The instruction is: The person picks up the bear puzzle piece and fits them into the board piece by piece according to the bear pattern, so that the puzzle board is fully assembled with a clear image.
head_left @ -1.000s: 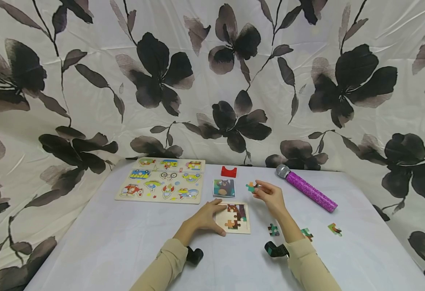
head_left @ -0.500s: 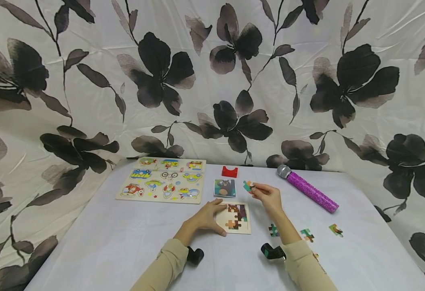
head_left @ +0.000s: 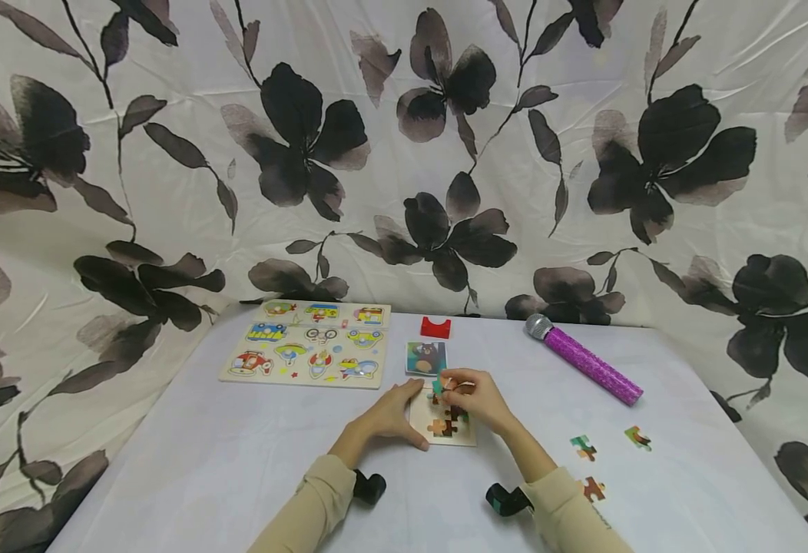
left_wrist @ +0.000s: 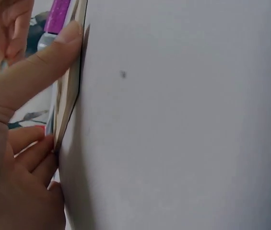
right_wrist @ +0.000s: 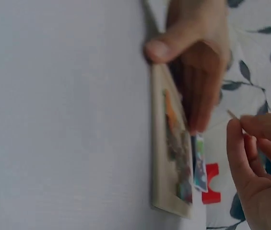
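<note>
A small wooden jigsaw tray [head_left: 419,416], partly filled with brown bear pieces, lies flat in the middle of the table in the head view. My left hand [head_left: 390,416] holds its left side, thumb at the near corner and fingers at the far one. Above the tray's far part, my right hand [head_left: 478,399] pinches a green-and-orange jigsaw piece [head_left: 437,386] between thumb and fingertips. From the right wrist, that piece [right_wrist: 231,114] appears edge-on, apart from the tray [right_wrist: 171,207]. The right fingers hide part of the tray's upper pieces.
Loose jigsaw pieces [head_left: 584,448] lie to the right. Behind the tray are a bear picture card [head_left: 426,358] and a red notched block [head_left: 435,328]. A vehicle puzzle board [head_left: 338,336] stands back left, a purple glittery microphone [head_left: 587,357] back right.
My right hand has moved left and nearer, carrying the jigsaw piece from right of the picture card to over the tray. The left hand has stayed on the tray.
</note>
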The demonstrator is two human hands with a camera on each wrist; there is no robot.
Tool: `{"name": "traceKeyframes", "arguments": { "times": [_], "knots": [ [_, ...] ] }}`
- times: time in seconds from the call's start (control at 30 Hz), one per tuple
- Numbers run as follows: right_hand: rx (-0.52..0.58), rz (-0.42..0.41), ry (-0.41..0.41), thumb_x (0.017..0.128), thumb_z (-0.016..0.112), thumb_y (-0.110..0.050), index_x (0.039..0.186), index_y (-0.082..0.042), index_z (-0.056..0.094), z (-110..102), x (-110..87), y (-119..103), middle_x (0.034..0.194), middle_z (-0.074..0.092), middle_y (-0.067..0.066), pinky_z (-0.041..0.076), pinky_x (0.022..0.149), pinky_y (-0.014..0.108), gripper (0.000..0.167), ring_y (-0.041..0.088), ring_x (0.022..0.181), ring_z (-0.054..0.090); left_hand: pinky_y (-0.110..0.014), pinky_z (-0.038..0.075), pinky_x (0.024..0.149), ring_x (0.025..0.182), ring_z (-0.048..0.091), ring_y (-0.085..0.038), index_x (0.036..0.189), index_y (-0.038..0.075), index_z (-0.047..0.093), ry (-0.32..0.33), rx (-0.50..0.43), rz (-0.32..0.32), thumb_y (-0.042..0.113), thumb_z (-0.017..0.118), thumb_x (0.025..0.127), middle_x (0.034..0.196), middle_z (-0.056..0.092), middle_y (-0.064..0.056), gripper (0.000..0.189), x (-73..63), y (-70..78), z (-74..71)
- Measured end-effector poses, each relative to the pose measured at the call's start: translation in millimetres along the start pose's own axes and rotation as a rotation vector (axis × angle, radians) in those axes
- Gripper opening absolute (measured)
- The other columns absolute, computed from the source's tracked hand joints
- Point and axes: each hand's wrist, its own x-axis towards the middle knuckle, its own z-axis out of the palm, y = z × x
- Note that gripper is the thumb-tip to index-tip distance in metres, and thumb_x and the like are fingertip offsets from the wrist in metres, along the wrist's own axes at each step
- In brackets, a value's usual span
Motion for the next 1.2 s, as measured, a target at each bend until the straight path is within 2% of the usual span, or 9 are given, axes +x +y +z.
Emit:
{"name": "traceKeyframes", "arguments": {
  "times": [0.13,0.27,0.5,0.6,0.73,0.83,1.07,1.2],
  "knots": [
    [-0.231,-0.088,-0.099,0.080,0.071,-0.001,0.104,0.010,0.066,15.1,-3.9,-1.3,0.082,0.066,0.011,0.048,0.061,0.017,0.028,0.006,0.068,0.054,-0.050,0.017,0.113,0.139,0.021,-0.039,0.145,-0.001,0.030,-0.044,-0.023,-0.018,0.028,0.088,0.062,0.151,0.028,-0.019,0.105,-0.3,-0.9,-5.3],
    [-0.371,-0.147,-0.147,0.077,0.076,-0.008,0.099,0.006,0.069,28.4,-6.6,-3.4,0.081,0.067,0.006,0.045,0.058,0.017,0.026,0.003,0.066,0.050,-0.052,0.017,0.113,0.140,0.019,-0.040,0.146,0.001,0.031,-0.076,-0.028,-0.028,0.024,0.088,0.063,0.152,0.026,-0.017,0.103,-0.2,-2.3,-8.5],
    [-0.455,-0.166,-0.167,0.076,0.076,-0.007,0.093,0.006,0.069,36.7,-6.4,-6.6,0.078,0.064,0.006,0.044,0.057,0.020,0.022,0.011,0.066,0.053,-0.053,0.015,0.113,0.140,0.018,-0.040,0.145,0.001,0.032,-0.083,-0.026,-0.004,0.022,0.088,0.062,0.152,0.027,-0.016,0.102,-0.2,-2.4,-9.5],
    [-0.509,-0.196,-0.169,0.075,0.075,-0.007,0.090,0.005,0.070,37.4,-5.1,-5.9,0.079,0.067,0.008,0.045,0.061,0.023,0.020,0.016,0.070,0.056,-0.051,0.014,0.114,0.141,0.018,-0.036,0.145,0.002,0.033,-0.082,-0.022,0.003,0.022,0.088,0.062,0.152,0.028,-0.014,0.101,-0.2,-3.1,-9.1],
    [-0.559,-0.239,-0.184,0.073,0.072,-0.005,0.084,0.001,0.073,38.9,-3.4,-3.3,0.074,0.068,0.006,0.048,0.071,0.029,0.012,0.013,0.067,0.055,-0.050,0.014,0.114,0.141,0.020,-0.034,0.144,0.000,0.034,-0.067,-0.023,0.025,0.021,0.088,0.061,0.151,0.029,-0.014,0.101,-0.4,-3.4,-8.9],
    [-0.563,-0.269,-0.199,0.074,0.071,-0.002,0.085,0.001,0.074,40.7,-2.3,-2.8,0.071,0.068,0.005,0.047,0.071,0.031,0.012,0.012,0.063,0.053,-0.049,0.018,0.113,0.140,0.023,-0.034,0.142,-0.001,0.037,-0.044,-0.034,0.032,0.021,0.089,0.060,0.151,0.030,-0.015,0.100,-0.5,-3.5,-9.0],
    [-0.692,-0.265,-0.231,0.078,0.073,-0.010,0.092,-0.004,0.076,42.6,-4.7,-7.4,0.089,0.067,0.004,0.041,0.075,0.032,0.015,0.018,0.083,0.056,-0.048,0.023,0.112,0.139,0.025,-0.035,0.138,-0.004,0.041,-0.014,-0.032,0.011,0.022,0.090,0.059,0.149,0.032,-0.018,0.097,-0.7,-4.2,-8.4],
    [-0.747,-0.285,-0.222,0.077,0.074,-0.009,0.090,-0.005,0.077,42.9,-4.5,-9.1,0.088,0.069,0.003,0.044,0.074,0.034,0.014,0.019,0.084,0.059,-0.049,0.023,0.112,0.139,0.025,-0.034,0.138,-0.003,0.042,-0.020,-0.028,0.000,0.023,0.090,0.060,0.149,0.032,-0.017,0.096,-1.7,-5.6,-8.1]
  ]
}}
